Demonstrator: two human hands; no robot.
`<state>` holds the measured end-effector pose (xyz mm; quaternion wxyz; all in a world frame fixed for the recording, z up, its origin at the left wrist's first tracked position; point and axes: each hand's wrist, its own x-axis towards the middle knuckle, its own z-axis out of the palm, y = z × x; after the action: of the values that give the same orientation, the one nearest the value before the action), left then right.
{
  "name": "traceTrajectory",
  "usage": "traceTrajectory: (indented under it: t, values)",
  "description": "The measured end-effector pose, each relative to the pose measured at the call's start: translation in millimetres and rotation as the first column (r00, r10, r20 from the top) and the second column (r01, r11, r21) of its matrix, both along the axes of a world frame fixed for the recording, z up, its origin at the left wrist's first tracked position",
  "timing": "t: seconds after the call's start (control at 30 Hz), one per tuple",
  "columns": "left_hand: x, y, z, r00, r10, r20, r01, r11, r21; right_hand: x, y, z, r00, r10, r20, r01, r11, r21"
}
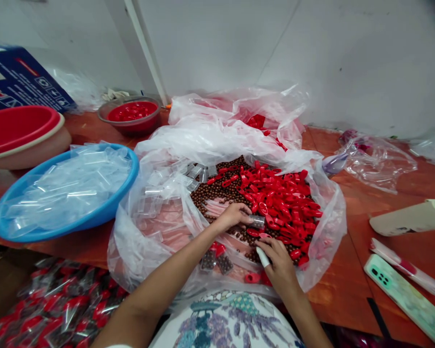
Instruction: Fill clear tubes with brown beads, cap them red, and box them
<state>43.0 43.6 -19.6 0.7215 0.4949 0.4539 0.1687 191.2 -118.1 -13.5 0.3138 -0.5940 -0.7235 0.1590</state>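
My left hand is closed round a small clear container with dark beads in it, held over the bead pile. Below and to the right, my right hand is at the near edge of the pile, a white wrap on one digit; its fingertips meet the beads and red pieces, and what they grip is hard to see. Brown beads and a heap of red plastic scoops lie in an open clear plastic bag. Filled containers with red tops rest near my left forearm. Empty clear containers lie left of the beads.
A blue basin of clear containers stands left, with red and cream basins behind. A bowl of red pieces is farther back. Many filled packs lie below left. A phone and a cream cup are at right.
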Motion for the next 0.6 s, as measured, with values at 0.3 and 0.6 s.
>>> traceTrajectory:
  t: [0.3, 0.6]
  values:
    - [-26.0, -10.0, 25.5, 0.986, 0.043, 0.162, -0.018, 0.987, -0.157, 3.9, -0.3, -1.6, 1.0, -0.017, 0.001, 0.017, 1.0, 0.02]
    - [-58.5, -49.4, 45.6, 0.899, 0.276, 0.34, -0.143, 0.919, -0.368, 6.4, 17.9, 7.3, 0.974, -0.136, 0.179, 0.132, 0.991, 0.034]
